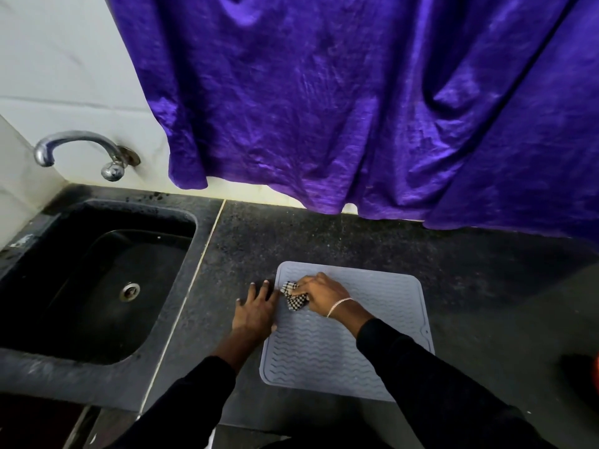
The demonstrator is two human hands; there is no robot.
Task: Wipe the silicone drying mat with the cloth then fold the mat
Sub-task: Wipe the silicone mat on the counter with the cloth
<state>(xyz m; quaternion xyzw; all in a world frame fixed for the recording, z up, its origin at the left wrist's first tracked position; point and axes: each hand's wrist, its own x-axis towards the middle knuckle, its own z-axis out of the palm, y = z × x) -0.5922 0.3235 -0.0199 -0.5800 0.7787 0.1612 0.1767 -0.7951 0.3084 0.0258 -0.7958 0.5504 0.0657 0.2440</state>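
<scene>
Head view, from the left: a dark sink (97, 286) under a chrome tap (77, 142), then the speckled counter (324, 234). The left hand (256, 311) lies flat with its fingers spread, gripping nothing, at the left edge of the silicone drying mat (350, 348). The right hand (322, 293) clutches the bunched checkered cloth (294, 298) against the mat's far-left corner. The mat lies flat and looks light, floppy and grippy. It would probably bend easily, best lifted by a corner or its rim.
</scene>
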